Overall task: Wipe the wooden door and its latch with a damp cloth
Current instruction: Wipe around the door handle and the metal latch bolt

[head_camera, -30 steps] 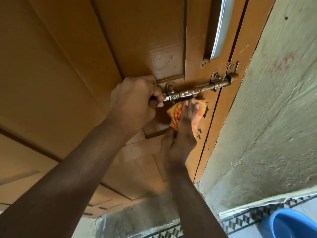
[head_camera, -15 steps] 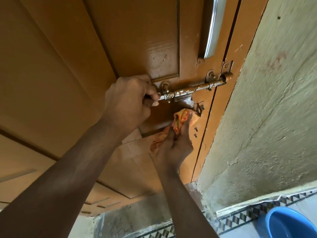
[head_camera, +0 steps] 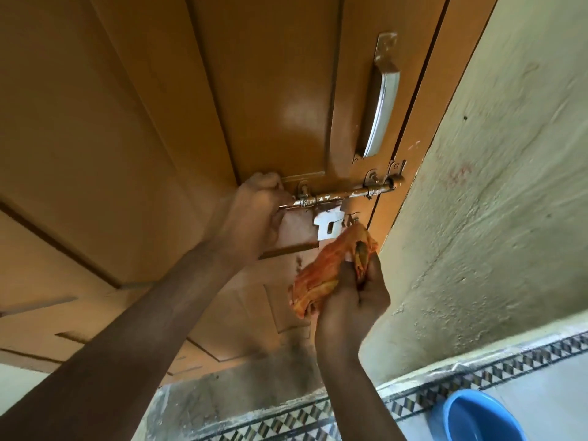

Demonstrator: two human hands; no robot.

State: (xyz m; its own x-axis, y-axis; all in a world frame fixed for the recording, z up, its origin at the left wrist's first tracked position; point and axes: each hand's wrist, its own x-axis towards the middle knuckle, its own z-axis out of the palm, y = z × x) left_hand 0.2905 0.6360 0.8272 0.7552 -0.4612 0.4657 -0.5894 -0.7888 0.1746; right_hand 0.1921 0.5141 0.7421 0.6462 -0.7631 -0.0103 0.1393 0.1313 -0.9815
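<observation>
The brown-painted wooden door (head_camera: 159, 138) filled the upper left and centre of the frame. Its worn metal sliding-bolt latch (head_camera: 346, 195) ran across the centre, with the far end of the bolt seated in a staple at the door edge. A flat bright metal hasp plate (head_camera: 327, 226) hung just below the bolt.

Progress, judged from the frame alone: wiping was under way at the latch area. No clear wet trace was made out on the panels, so the share of the door already wiped could not be told. The bolt showed chipped paint and grime along its length, and it was judged that the latch and the wide panels remained to be gone over.

Grip. The left hand (head_camera: 251, 214), at centre, was closed in a fist round the knob end of the bolt, fingers curled tight. The right hand (head_camera: 350, 297), lower right of centre, was clamped on the bunched orange patterned cloth (head_camera: 331, 268), fingers and thumb folded round it. The top of the cloth lay against the door just below the hasp plate, apart from the bolt itself.

Also noted: a silver metal pull handle (head_camera: 380, 97) at upper right, a rough plastered wall (head_camera: 493, 202) at right, and a blue plastic tub (head_camera: 477, 418) at lower right.
</observation>
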